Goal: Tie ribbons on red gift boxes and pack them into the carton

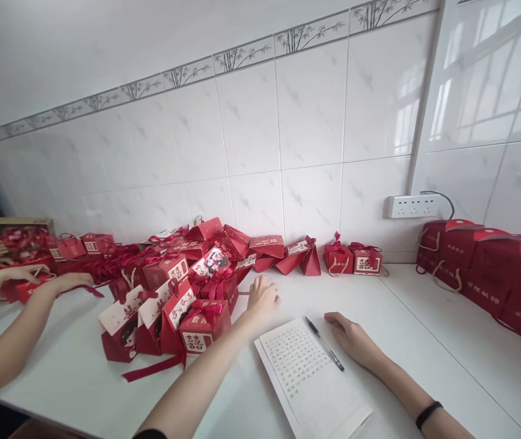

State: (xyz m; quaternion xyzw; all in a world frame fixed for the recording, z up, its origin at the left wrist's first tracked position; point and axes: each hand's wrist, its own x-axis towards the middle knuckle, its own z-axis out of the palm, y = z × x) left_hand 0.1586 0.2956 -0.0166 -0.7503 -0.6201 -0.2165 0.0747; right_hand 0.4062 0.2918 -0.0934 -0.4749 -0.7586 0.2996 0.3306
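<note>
White tiled wall (251, 122) with a bamboo border at back, white table (425, 341) set in a corner. Pen (324, 342) lies across the top of a sheet of paper (315, 390). Its long axis runs diagonally from far-left to near-right; which end is the tip, cannot tell. Paper runs on the same diagonal, covered in small print, with its near corner close to the table's front edge.

Right hand (354, 338) is palm down on the table just right of the pen. Its fingers (336, 318) are loosely stretched toward the pen's far end and grip nothing; whether they touch it, cannot tell. A black wristband (427, 414) sits on that arm.

Left hand (263, 299) is palm down on the table, well left of the pen. Its fingers (257, 284) are spread and grip nothing. They are just beside a ribboned red box (217, 286) at the edge of the pile of red gift boxes (164, 305); contact unclear.

Open room: bare table right of the right hand, up to a row of dark red boxes (493, 268) along the right wall. There is also a bare strip between the paper and the small boxes (354, 259) at the back wall. Power strip (411, 206) is on the wall above.

Left side is crowded: the pile, loose ribbon (153, 367), and other people's hands (71, 281) reaching in among the boxes.
</note>
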